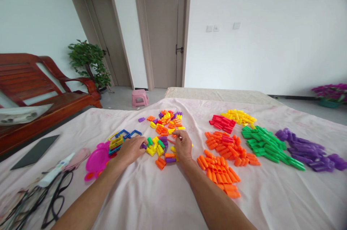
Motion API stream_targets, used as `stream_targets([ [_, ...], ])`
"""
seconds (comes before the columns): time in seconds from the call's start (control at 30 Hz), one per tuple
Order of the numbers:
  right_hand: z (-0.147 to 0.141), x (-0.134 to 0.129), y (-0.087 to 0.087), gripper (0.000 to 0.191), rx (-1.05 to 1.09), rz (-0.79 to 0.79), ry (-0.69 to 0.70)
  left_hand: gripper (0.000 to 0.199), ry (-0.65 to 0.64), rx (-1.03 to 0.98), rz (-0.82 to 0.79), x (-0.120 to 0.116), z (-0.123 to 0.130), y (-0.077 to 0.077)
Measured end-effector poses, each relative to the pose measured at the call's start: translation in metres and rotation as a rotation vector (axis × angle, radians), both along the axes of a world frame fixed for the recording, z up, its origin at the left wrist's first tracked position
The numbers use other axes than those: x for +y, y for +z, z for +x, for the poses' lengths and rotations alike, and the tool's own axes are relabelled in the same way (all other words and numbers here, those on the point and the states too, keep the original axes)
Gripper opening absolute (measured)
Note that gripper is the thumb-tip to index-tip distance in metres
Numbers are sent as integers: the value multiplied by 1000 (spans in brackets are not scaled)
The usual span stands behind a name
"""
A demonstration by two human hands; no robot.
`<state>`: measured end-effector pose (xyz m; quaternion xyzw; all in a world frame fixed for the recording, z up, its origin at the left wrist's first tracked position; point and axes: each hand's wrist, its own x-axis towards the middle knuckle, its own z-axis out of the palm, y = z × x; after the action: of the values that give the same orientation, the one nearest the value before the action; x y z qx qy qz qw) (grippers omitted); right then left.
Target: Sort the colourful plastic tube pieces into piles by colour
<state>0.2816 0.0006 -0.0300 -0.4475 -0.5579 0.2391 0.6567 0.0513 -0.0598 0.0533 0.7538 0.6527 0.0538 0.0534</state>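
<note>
Small plastic pieces lie on a pale cloth. My left hand (132,148) is at the left edge of a mixed pile (154,147), its fingertips closed by a purple piece. At the pile's right side, my right hand (182,143) bends its fingers together near an orange piece; what they hold is too small to make out. Behind is another mixed pile (165,120). To the right lie single-colour heaps: orange (219,170), red (222,123), yellow (240,116), green (267,143) and purple (309,150).
At the left are a pink plastic tray (97,158), coloured square frames (123,136), a dark tablet (35,152), a white tube (56,170) and black glasses (57,197). Beyond the cloth (151,201) stand a wooden bench (51,92) and a pink stool (140,98).
</note>
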Motion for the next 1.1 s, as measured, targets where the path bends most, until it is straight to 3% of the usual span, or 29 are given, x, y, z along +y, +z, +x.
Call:
stream_targets([
  [0.2,0,-2,2,29,-1,-66,5,30,-62,53,47,-1,11,-13],
  [0.7,-1,-6,7,28,-16,-138,9,24,-109,53,155,-2,10,-21],
  [0.9,-1,-5,6,28,-6,-120,12,20,-84,4,92,5,13,-26],
  [1.1,-2,-5,5,25,-5,-123,15,29,-38,-88,59,-1,25,-22],
])
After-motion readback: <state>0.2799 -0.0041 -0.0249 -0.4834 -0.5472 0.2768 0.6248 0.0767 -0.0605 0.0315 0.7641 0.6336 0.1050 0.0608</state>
